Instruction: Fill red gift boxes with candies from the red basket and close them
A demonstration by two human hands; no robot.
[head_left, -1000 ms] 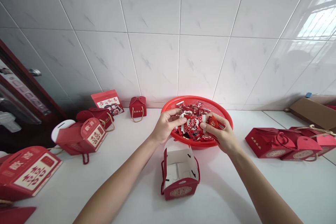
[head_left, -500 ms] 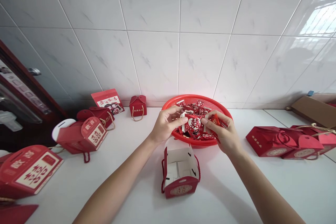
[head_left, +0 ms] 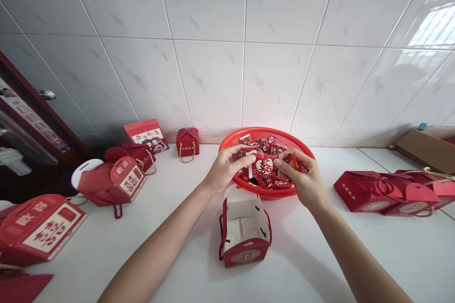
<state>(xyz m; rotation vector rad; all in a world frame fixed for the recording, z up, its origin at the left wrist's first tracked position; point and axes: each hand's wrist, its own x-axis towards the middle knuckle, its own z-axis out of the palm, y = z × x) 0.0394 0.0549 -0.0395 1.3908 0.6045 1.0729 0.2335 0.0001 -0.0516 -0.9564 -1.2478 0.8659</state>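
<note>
Over the red basket [head_left: 227, 141], both my hands are closed at a red wrapped candy [head_left: 265, 166] with white patches and dark lettering. My left hand [head_left: 225, 166] pinches its left end between thumb and fingers. My right hand [head_left: 304, 177] grips the right side with the thumb, and an orange-red wrapped candy [head_left: 293, 160] shows among its fingers. More red wrapped candies [head_left: 272, 142] lie in the basket beneath. In front of the basket stands an open red gift box [head_left: 246, 254] with a pale interior and red cord handles; neither hand touches it.
Closed red gift boxes stand at left, including a box with a white label [head_left: 119, 180] and a larger box [head_left: 42, 229]. A small box [head_left: 187, 142] stands by the tiled wall [head_left: 209, 85]. Several red boxes [head_left: 384, 191] and a brown carton [head_left: 423, 151] are at right.
The candy between my hands shows a different face: the large double-happiness print has given way to a white heart shape and lettering. My hands have barely shifted, and the boxes stand as before.
</note>
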